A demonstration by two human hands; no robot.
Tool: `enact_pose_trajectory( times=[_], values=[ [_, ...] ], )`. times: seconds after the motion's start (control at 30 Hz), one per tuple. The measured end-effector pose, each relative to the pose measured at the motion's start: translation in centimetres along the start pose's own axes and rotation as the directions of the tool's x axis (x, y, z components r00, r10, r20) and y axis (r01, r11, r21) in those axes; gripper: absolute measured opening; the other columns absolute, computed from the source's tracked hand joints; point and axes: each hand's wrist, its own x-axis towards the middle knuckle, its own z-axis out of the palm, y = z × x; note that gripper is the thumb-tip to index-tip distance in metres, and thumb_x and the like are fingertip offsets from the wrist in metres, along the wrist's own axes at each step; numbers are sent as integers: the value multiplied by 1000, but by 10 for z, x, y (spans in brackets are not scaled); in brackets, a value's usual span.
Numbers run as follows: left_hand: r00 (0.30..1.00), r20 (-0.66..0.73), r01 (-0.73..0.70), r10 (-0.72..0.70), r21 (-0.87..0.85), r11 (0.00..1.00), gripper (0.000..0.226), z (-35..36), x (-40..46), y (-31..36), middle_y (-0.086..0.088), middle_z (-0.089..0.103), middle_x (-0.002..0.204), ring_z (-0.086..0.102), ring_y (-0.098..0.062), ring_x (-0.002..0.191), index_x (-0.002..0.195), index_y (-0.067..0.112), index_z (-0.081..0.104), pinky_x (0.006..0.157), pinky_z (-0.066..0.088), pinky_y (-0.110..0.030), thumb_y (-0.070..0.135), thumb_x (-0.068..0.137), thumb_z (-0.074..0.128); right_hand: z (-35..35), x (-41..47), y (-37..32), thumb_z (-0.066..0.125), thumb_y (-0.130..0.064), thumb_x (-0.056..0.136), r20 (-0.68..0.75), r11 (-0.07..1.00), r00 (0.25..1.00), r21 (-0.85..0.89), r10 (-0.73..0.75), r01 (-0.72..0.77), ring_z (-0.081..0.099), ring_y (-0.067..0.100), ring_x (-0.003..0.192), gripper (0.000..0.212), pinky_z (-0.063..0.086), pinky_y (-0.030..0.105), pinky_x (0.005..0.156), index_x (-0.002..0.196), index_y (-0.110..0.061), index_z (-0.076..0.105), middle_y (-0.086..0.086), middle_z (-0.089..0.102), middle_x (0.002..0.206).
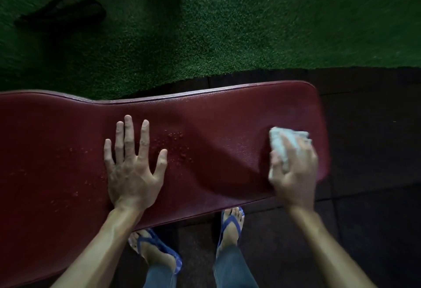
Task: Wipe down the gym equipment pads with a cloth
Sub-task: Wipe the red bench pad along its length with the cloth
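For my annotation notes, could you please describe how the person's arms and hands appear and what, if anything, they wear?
Both forearms are bare, with no sleeves in view. The left hand and right hand wear no gloves, and no rings, watch or bracelets are visible. The right hand is slightly motion-blurred.

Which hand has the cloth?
The right hand presses the white cloth on the red pad; the left hand lies flat, empty.

arms: bare to the elbow, no sleeves in sight | hands (134,169): bare, no gloves, rings or watch | legs: blue-grey denim jeans (232,269) at 6 o'clock | feet: blue flip-flops (230,226), thong straps, toes uncovered
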Motion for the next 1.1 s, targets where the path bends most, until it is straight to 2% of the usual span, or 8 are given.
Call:
enact_pose_trajectory(
  times=[0.1, 0.23, 0.37, 0.53, 0.7, 0.83, 0.93, 1.1],
  values=[
    [1000, 4, 0, 0, 10, 1000, 72, 1, 1, 0, -8, 2, 167, 4, -24, 155, 158, 22, 15, 124, 9, -50, 55, 96, 28, 13, 47, 4, 51, -37, 96, -102, 961, 956, -21, 274, -277, 51, 33, 129, 44, 34, 54, 114, 136, -22, 59, 12, 56, 138],
    [1000, -16, -7, 7, 16, 1000, 70, 4, -3, 1, -12, 5, 167, 5, -26, 155, 157, 17, 19, 124, 10, -53, 51, 98, 31, 33, 74, -30, 48, -45, 96, -134, 944, 937, -38, 321, -329, 48, 35, 131, 49, 29, 50, 119, 142, -29, 54, 12, 51, 144],
    [996, -42, 70, -74, -101, 992, 67, 5, 4, 39, -12, 13, 166, 11, -27, 155, 155, 15, 28, 123, 10, -55, 46, 97, 39, 31, 39, -61, 53, -40, 98, 27, 1000, 999, -12, 27, -27, 41, 45, 137, 46, 30, 53, 118, 142, -27, 55, 14, 47, 150],
    [995, -1, -102, 102, -84, 991, 61, 14, 9, 96, -9, 13, 166, 12, -23, 155, 155, 28, 28, 124, 13, -51, 48, 98, 35, -4, -14, -7, 60, -34, 98, 188, 926, 907, 53, -376, 373, 37, 46, 142, 42, 32, 54, 119, 138, -24, 61, 16, 50, 148],
    [997, 29, -69, 70, -45, 997, 63, 18, 8, 97, -7, 5, 167, 5, -22, 155, 157, 31, 19, 125, 9, -51, 50, 98, 29, -5, 40, 43, 50, -36, 97, 24, 996, 996, -38, 87, -86, 46, 39, 133, 44, 34, 54, 116, 138, -20, 60, 14, 53, 142],
    [998, 27, -60, 61, -44, 997, 64, 21, 8, 99, -5, 3, 168, 4, -21, 155, 157, 32, 17, 125, 9, -51, 51, 97, 28, 30, 113, 3, 47, -45, 98, -104, 969, 969, -82, 223, -231, 49, 40, 132, 48, 30, 54, 117, 140, -26, 57, 14, 54, 143],
    [998, 21, -63, 64, -31, 998, 64, 21, 8, 99, -5, 5, 167, 6, -22, 155, 157, 31, 19, 125, 10, -51, 50, 96, 29, 38, 95, -38, 45, -47, 99, 53, 998, 999, -66, 11, -8, 36, 48, 141, 49, 23, 56, 120, 143, -29, 53, 13, 46, 153],
    [998, 19, -67, 68, -46, 997, 64, 19, 7, 98, -5, 7, 167, 8, -22, 155, 156, 30, 21, 124, 12, -52, 51, 96, 28, -2, -15, -12, 62, -31, 97, 198, 909, 887, 101, -417, 405, 35, 48, 143, 40, 34, 61, 114, 136, -25, 63, 16, 50, 148]
  ],
)
